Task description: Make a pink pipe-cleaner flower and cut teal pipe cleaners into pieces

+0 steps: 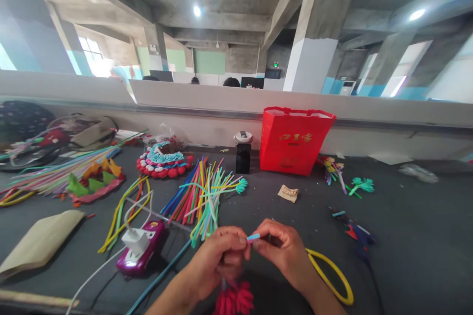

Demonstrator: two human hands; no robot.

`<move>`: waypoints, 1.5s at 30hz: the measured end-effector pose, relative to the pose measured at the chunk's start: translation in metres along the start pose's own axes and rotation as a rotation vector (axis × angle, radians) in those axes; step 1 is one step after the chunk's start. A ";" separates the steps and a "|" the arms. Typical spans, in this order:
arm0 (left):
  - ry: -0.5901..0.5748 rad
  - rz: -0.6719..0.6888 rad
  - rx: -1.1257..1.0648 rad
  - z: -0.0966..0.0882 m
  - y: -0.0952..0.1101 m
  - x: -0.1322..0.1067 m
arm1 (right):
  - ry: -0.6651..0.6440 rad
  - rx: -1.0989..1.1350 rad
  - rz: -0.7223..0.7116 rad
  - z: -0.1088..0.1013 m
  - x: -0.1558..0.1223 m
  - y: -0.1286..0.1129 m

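Though small, strip between fingertips

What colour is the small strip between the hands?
The small strip is light blue above and pinkish-purple below, seen in the head view.

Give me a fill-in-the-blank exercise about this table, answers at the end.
1. The left hand and right hand pinch a small piece coloured pink and light ____.
2. The bag with gold lettering is ____.
3. A yellow loop lies beside the ____ forearm.
4. The power strip holding a white plug has ____ sides.

Missing words: blue; red; right; purple.
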State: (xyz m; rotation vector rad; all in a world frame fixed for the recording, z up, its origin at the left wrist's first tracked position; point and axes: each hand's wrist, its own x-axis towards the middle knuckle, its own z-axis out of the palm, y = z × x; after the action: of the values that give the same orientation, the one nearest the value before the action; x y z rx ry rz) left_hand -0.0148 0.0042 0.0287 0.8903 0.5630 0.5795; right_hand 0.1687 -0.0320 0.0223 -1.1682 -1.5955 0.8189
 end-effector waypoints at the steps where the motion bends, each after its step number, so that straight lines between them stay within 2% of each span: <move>1: -0.013 -0.016 0.031 0.000 0.000 -0.001 | -0.005 -0.008 0.001 -0.001 0.001 0.000; 7: 0.058 -0.118 0.305 0.004 0.004 -0.005 | -0.028 -0.166 -0.043 -0.005 -0.001 -0.013; 11: 0.190 -0.088 0.477 0.008 0.001 -0.001 | -0.001 -0.403 -0.137 -0.004 -0.006 -0.020; 14: 0.310 0.021 0.452 0.012 -0.002 0.003 | 0.049 -0.551 -0.254 0.001 -0.009 -0.022; 16: 0.337 0.057 0.342 0.014 -0.002 0.004 | 0.091 -0.589 -0.306 0.006 -0.011 -0.022; 21: 0.226 0.095 0.033 0.011 0.000 0.004 | 0.147 -0.509 -0.321 0.013 -0.011 -0.022; 26: 0.120 0.134 -0.041 0.005 -0.002 0.007 | 0.169 -0.299 -0.222 0.012 -0.007 -0.022; 31: 0.023 0.105 -0.138 0.005 -0.003 0.006 | 0.175 -0.191 -0.158 0.010 -0.005 -0.024; 39: -0.084 0.080 -0.058 0.006 0.000 0.003 | 0.127 -0.077 -0.037 0.003 -0.003 -0.019; 45: -0.045 -0.042 0.133 0.005 0.002 0.002 | 0.016 -0.087 -0.053 -0.007 -0.001 -0.011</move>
State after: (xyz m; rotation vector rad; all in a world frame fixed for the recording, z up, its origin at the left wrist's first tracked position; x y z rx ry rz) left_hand -0.0104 0.0037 0.0320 1.0123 0.5830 0.4867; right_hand 0.1723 -0.0359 0.0339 -1.1856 -1.6554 0.7106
